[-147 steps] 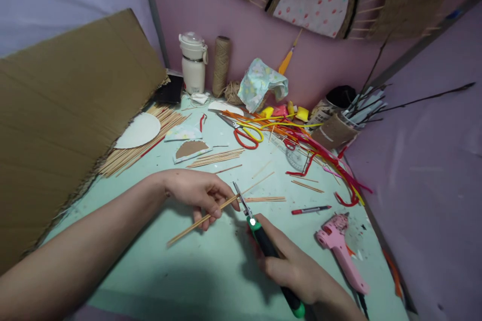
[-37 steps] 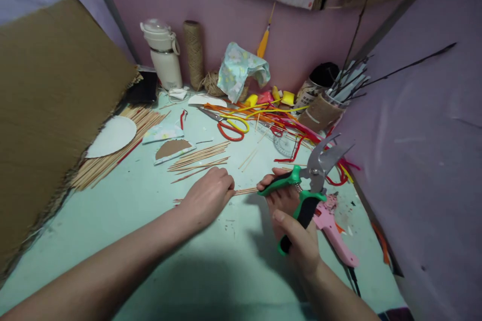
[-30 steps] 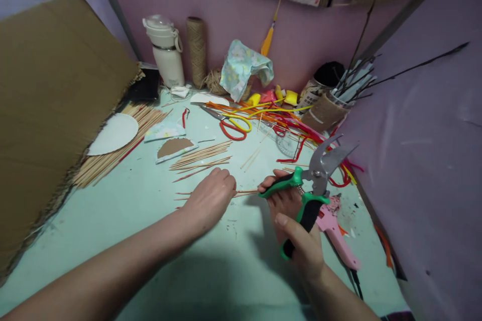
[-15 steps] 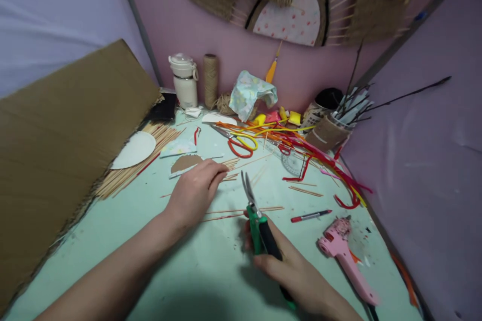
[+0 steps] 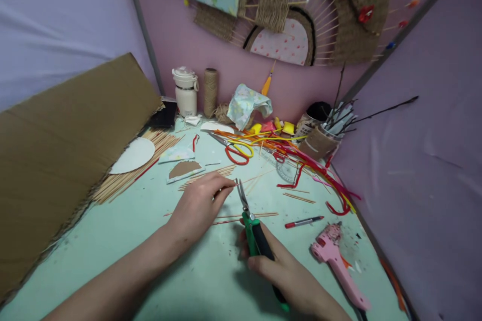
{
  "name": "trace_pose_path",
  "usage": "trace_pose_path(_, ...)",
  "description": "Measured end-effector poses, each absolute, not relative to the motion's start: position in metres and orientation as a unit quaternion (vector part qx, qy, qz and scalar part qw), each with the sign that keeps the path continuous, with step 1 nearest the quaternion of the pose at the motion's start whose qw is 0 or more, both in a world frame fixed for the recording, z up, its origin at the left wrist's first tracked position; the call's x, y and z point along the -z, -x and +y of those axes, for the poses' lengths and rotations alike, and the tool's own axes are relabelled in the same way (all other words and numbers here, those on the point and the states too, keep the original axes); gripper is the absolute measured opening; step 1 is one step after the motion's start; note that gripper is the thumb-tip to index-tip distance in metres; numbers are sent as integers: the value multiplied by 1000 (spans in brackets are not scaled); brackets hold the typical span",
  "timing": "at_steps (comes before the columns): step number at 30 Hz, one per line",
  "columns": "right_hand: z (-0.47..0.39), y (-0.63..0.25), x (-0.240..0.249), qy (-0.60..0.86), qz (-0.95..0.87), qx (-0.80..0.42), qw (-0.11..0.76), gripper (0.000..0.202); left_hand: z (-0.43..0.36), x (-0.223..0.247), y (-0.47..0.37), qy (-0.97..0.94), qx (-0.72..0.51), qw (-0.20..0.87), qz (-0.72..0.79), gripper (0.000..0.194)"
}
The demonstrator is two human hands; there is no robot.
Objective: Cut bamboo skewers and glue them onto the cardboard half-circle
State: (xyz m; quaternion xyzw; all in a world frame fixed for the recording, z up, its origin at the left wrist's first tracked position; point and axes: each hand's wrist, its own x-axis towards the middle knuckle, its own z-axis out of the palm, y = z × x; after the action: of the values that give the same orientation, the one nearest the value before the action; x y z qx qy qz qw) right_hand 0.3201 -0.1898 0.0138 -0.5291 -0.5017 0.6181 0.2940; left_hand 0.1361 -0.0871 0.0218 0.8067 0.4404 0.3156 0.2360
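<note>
My right hand (image 5: 269, 256) is wrapped round green-and-black handled pruning shears (image 5: 256, 235), their blades pointing up and slightly parted. Beside the blade tips, my left hand (image 5: 201, 198) is closed in a pinch, thumb against forefinger. Whatever lies between those fingertips is too small to make out. Below the left fingertips, thin wooden sticks (image 5: 259, 214) lie on the pale green table, one with a red stretch. Behind the left hand are more short sticks (image 5: 222, 170) and a cardboard half-circle (image 5: 184, 169) edged with fabric.
A big cardboard sheet (image 5: 71, 145) leans on the left over a bundle of sticks (image 5: 160, 146). Scissors (image 5: 238, 153) and coloured pipe cleaners (image 5: 301, 158) lie towards the back. To the right are a red marker (image 5: 304, 221) and a pink glue gun (image 5: 339, 261).
My left hand has moved right, bringing its pinched fingertips up to the shears' blades. The shears have shifted slightly left. The camera view has tilted up a little.
</note>
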Motion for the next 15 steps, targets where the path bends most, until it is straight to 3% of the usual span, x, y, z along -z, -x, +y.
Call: trace_pose_path(15,-191,-319,-13,531,-501,-615,295,23,-95,-21,-141,-829,-261,222,442,19)
